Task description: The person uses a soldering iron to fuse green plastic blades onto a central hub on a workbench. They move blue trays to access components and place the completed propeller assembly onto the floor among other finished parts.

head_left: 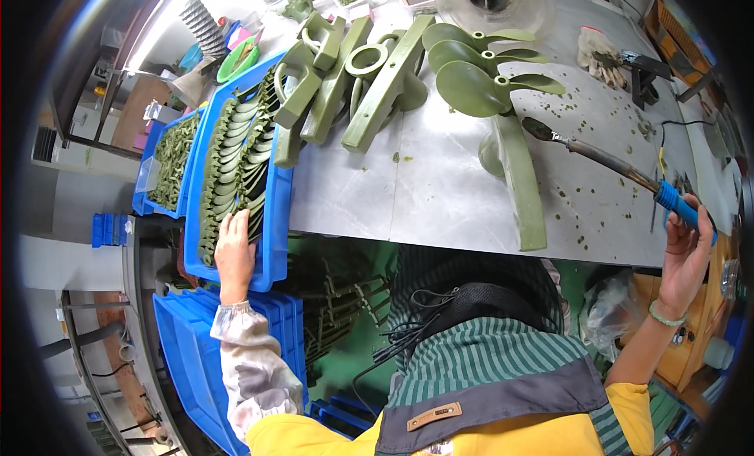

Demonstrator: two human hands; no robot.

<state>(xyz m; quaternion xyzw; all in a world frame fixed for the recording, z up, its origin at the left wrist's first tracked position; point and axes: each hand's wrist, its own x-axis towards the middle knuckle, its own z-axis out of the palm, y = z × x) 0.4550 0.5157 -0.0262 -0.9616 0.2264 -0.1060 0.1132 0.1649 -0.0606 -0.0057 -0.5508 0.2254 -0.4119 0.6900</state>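
Observation:
My left hand point(235, 250) reaches over the near end of a blue tray point(277, 220), fingers stretched out and touching the rows of curved green blades point(228, 165) in it. No piece is visibly gripped there. At the right, my right hand point(682, 260) is closed round the blue handle of a soldering iron point(620, 167). Its broad, dark tip points left and stays apart from the green parts. Left of that tip, a long green wax-like bar point(521, 197) lies on the table. Several green propeller-shaped pieces point(473, 87) are lined up beyond it.
Green bars with rings point(385, 79) lie beside the tray on the grey table point(345, 193). Small green scraps point(585, 193) dot its right side. A glove point(601, 55) and a black stand point(646, 79) are at the far right. Blue trays point(196, 354) are stacked below, left.

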